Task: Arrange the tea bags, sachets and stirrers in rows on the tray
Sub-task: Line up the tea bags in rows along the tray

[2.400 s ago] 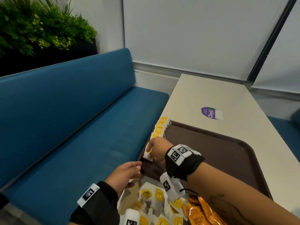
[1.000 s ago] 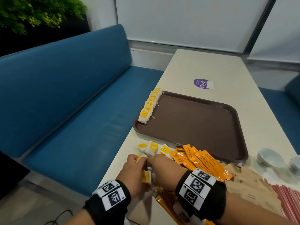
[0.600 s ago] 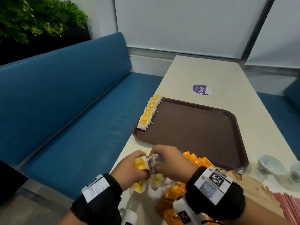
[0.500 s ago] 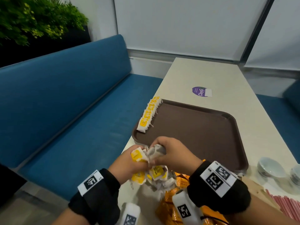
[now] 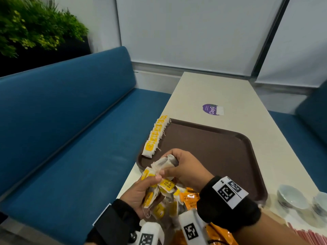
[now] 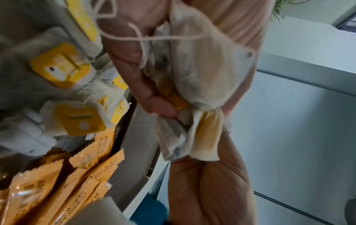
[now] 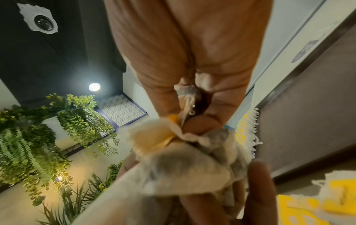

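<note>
Your left hand (image 5: 141, 193) clutches a tangled bunch of tea bags (image 5: 159, 197) just short of the tray (image 5: 221, 152); your right hand (image 5: 184, 167) pinches one tea bag (image 5: 166, 162) free. Next, I'd say: extend the row (image 5: 155, 135) along the tray's left rim.

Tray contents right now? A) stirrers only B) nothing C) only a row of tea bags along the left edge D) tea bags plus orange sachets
C: the brown tray holds just the row of tea bags along its left edge; the orange sachets lie on the table near the hands.
</note>
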A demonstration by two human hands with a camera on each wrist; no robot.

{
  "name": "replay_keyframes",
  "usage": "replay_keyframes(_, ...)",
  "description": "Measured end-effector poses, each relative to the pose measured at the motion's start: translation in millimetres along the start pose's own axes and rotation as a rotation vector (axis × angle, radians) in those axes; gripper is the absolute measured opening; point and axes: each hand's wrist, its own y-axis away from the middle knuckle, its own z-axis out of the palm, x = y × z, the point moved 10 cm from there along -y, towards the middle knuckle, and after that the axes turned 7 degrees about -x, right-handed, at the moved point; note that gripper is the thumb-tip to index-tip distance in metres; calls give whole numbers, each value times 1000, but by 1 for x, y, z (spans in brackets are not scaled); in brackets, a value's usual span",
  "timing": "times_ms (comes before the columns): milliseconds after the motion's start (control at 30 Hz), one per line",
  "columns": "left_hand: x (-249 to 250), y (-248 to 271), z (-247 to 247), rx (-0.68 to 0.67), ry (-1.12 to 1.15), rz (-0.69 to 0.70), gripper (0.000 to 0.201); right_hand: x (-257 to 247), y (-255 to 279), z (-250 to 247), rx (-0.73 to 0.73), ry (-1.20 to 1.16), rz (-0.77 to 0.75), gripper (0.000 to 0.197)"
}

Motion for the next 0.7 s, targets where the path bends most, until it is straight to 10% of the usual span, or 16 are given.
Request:
replay_keyframes(200,-3,-14,-6,-48,7,11,92,8,-6,-2,37,-39,7,31)
replay_keyframes(700,0,-29,-42,142,87,43,59,-2,-1,-48,164,-220,-63,15)
